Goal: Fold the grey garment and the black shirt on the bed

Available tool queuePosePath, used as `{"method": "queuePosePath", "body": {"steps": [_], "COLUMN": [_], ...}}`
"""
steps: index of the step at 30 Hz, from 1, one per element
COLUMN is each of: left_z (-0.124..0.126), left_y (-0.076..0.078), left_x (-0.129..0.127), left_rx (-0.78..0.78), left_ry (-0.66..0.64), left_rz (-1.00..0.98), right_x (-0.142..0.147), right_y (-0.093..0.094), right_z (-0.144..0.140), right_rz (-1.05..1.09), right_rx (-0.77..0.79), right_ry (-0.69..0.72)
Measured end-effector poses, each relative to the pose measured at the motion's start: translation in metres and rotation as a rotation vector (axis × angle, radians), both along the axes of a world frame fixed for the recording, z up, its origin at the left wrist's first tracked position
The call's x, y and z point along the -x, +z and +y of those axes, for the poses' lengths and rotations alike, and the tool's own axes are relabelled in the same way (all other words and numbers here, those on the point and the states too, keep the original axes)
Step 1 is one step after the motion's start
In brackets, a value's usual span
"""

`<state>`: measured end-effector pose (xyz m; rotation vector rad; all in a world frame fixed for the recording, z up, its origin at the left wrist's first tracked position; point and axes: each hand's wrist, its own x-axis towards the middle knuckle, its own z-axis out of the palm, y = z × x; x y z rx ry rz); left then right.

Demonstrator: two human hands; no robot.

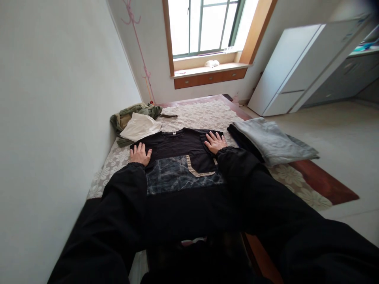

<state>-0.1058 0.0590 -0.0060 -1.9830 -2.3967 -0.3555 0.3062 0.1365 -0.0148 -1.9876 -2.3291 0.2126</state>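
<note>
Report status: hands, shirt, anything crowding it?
Both hands open: left hand and right hand flat on black T-shirt. Shirt spread on lace-covered table. Grey folded stack beside right hand, white garment near left.

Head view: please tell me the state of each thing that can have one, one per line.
black T-shirt: spread flat, front up
left hand: open, palm down on the shirt
right hand: open, palm down on the shirt
grey garment: folded
white garment: loosely folded
green garment: crumpled
window: looks shut
</note>
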Motion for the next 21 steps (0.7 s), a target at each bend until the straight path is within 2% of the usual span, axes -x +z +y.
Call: {"method": "queuePosePath", "body": {"steps": [2,4,6,8,9,12,16,19,21], "left_z": [-0.012,-0.036,-0.071,-0.110,-0.128,-0.169,-0.202,-0.228,-0.254], "left_y": [0.008,0.012,0.011,0.006,0.004,0.003,0.012,0.015,0.012], "left_x": [-0.008,-0.023,-0.042,-0.062,-0.070,-0.083,-0.074,-0.058,-0.053], "left_rx": [-0.004,0.017,0.056,0.114,0.110,0.104,0.095,0.070,0.020], "left_ry": [-0.153,-0.320,-0.471,-0.645,-0.674,-0.676,-0.615,-0.488,-0.361], "left_rz": [-0.009,-0.022,-0.028,-0.011,0.009,0.061,0.073,0.018,-0.084], "right_x": [-0.002,-0.006,-0.011,-0.015,-0.017,-0.026,-0.053,-0.079,-0.094], "right_y": [0.011,0.019,0.020,0.014,0.009,-0.003,-0.006,-0.016,-0.037], "right_z": [-0.007,-0.026,-0.061,-0.109,-0.135,-0.205,-0.262,-0.303,-0.341], "right_rz": [0.012,0.021,0.043,0.099,0.121,0.148,0.193,0.266,0.393], "right_rx": [0.044,0.032,-0.039,-0.071,-0.052,-0.003,-0.040,-0.118,-0.215], "right_ry": [0.031,0.085,0.199,0.431,0.527,0.611,0.552,0.421,0.247]}}
